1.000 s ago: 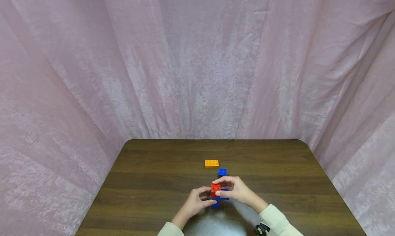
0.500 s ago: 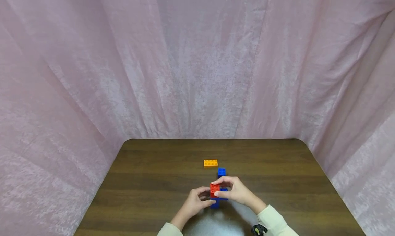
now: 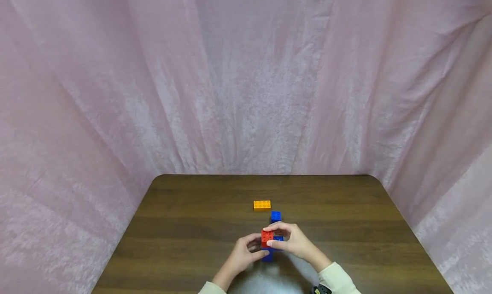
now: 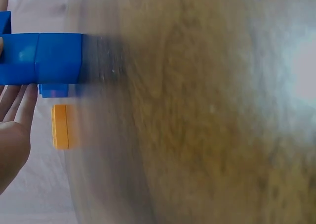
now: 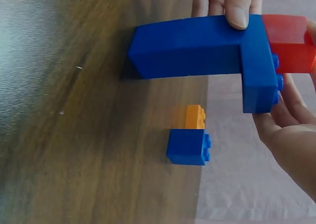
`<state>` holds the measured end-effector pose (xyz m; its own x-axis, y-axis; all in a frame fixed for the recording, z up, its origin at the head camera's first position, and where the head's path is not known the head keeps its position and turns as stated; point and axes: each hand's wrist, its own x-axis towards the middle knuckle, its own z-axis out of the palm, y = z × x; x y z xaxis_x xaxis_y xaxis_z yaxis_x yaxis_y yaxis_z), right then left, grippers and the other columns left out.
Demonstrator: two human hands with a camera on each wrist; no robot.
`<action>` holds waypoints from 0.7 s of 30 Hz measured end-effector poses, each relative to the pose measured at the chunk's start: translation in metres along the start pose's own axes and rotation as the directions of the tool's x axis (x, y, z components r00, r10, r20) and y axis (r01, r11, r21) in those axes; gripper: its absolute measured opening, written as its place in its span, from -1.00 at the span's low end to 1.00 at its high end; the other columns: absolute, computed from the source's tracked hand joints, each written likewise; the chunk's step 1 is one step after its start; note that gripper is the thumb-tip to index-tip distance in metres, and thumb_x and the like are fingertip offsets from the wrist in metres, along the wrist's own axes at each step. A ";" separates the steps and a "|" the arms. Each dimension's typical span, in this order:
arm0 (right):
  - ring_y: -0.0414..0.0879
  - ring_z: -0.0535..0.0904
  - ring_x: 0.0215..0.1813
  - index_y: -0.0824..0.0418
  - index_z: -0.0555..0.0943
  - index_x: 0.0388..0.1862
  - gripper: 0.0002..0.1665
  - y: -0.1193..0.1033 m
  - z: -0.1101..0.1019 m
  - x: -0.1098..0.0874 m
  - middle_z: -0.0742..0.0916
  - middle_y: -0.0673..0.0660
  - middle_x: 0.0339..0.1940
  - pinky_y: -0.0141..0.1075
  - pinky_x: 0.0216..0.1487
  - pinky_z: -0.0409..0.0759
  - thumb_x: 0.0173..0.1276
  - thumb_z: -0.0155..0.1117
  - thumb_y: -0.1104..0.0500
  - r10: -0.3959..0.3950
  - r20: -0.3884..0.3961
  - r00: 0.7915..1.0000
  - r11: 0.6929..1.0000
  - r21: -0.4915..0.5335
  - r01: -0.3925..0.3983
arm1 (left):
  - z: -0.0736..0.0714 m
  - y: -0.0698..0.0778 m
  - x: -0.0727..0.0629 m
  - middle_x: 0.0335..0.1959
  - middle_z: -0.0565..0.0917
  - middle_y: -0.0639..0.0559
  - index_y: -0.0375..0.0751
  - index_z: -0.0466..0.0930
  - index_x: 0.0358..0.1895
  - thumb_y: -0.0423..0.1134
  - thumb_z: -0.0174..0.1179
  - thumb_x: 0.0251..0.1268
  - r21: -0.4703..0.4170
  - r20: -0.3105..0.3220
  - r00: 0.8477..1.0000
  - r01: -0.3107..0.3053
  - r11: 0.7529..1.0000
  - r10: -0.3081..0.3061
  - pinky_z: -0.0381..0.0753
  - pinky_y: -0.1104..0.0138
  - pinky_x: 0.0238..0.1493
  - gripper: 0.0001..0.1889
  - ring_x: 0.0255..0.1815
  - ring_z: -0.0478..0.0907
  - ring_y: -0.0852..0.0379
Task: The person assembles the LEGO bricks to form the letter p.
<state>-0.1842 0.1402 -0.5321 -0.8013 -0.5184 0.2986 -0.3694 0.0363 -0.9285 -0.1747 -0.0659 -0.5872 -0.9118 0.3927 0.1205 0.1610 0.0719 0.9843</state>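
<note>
A column of blue bricks (image 5: 187,48) stands upright on the table. Across its top lies another blue brick (image 5: 257,70), jutting to the right with several studs bare. On this crosswise brick sits a red brick (image 3: 267,235). My right hand (image 3: 296,242) pinches the red brick, thumb on its near side and fingers on the far side. From the left, my left hand (image 3: 240,255) holds the upper part of the blue column between thumb and fingers. In the left wrist view the column (image 4: 59,58) hides part of the left fingers.
Behind the stack, a loose small blue brick (image 3: 275,216) rests on the wooden table (image 3: 184,230). Farther back and slightly left lies a flat orange brick (image 3: 262,205). A pink curtain (image 3: 246,93) hangs along the table's far edge and both sides.
</note>
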 end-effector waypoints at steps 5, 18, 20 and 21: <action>-0.10 0.59 0.06 0.39 0.60 0.00 -0.64 0.001 0.000 0.001 0.64 0.36 0.00 -0.24 0.12 0.59 0.21 0.37 0.37 -0.055 -0.003 0.998 0.998 -0.026 0.055 | 0.000 0.024 -0.004 -0.04 0.64 -0.29 -0.41 0.56 0.02 -0.47 0.37 0.09 -0.027 -0.017 0.999 -0.041 0.999 0.040 0.58 0.15 0.09 -0.61 0.02 0.61 -0.13; -0.01 0.58 0.11 0.39 0.56 0.09 -0.65 -0.004 -0.011 0.002 0.64 0.33 0.06 -0.14 0.16 0.56 0.34 0.26 0.33 0.004 -0.010 1.000 1.000 -0.022 -0.004 | -0.001 0.043 -0.007 -0.12 0.65 -0.38 -0.49 0.57 -0.05 -0.50 0.34 0.10 -0.003 0.000 0.995 -0.103 0.995 0.103 0.61 0.07 0.03 -0.68 -0.05 0.63 -0.21; 0.01 0.58 0.13 0.43 0.55 0.10 -0.66 -0.004 -0.016 0.004 0.63 0.37 0.06 -0.19 0.17 0.56 0.36 0.22 0.33 0.011 -0.040 0.999 1.000 -0.012 -0.012 | -0.001 0.042 -0.006 -0.13 0.65 -0.39 -0.50 0.57 -0.06 -0.50 0.35 0.09 0.010 -0.006 0.994 -0.109 0.994 0.109 0.59 0.02 0.03 -0.68 -0.06 0.64 -0.18; 0.01 0.58 0.12 0.45 0.54 0.09 -0.66 -0.003 -0.019 0.005 0.62 0.41 0.06 -0.22 0.16 0.56 0.37 0.21 0.34 0.013 -0.057 0.998 1.000 -0.006 -0.013 | -0.001 0.041 -0.006 -0.14 0.65 -0.39 -0.51 0.57 -0.06 -0.50 0.35 0.09 0.015 -0.011 0.993 -0.115 0.993 0.115 0.58 -0.01 0.03 -0.68 -0.07 0.64 -0.16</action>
<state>-0.1959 0.1541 -0.5235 -0.8317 -0.4679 0.2989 -0.3617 0.0481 -0.9310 -0.1635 -0.0663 -0.5470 -0.8911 0.3887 0.2343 0.2703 0.0399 0.9619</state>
